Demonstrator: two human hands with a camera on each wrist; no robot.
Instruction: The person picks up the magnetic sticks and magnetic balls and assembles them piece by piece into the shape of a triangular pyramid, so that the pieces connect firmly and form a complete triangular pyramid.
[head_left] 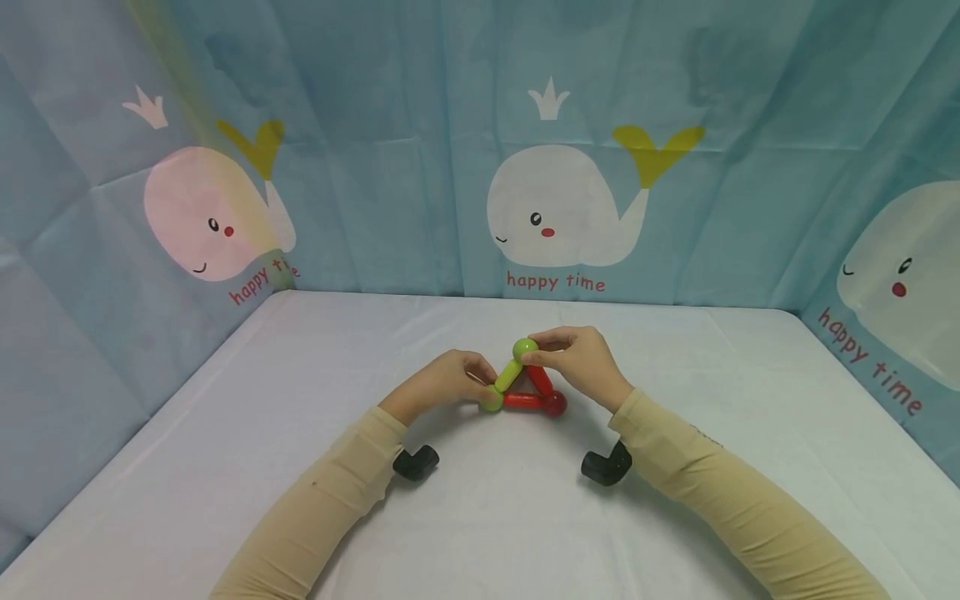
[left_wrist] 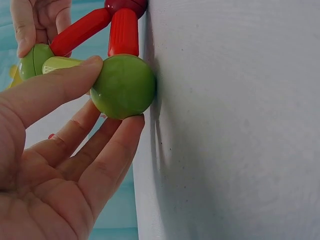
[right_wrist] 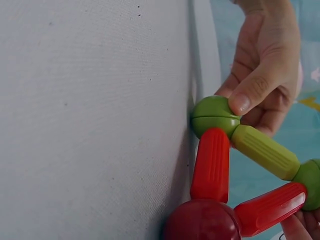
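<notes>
A triangle of toy rods and balls stands upright on the table, one side along the cloth. Two red rods (right_wrist: 210, 165) and a yellow-green rod (right_wrist: 265, 152) join a dark red ball (right_wrist: 202, 222) and two green balls. My left hand (head_left: 448, 383) pinches the lower green ball (left_wrist: 124, 87) between thumb and fingers at the left corner. At the top corner my right hand (head_left: 581, 360) holds the other green ball (head_left: 525, 350). The dark red ball, at the lower right corner, is free of both hands.
White cloth covers the table (head_left: 510, 533). Behind it hangs a blue curtain (head_left: 390, 217) printed with whales. A black angled piece (head_left: 416, 463) shows by the left sleeve, and a similar black piece (head_left: 607, 465) by the right sleeve.
</notes>
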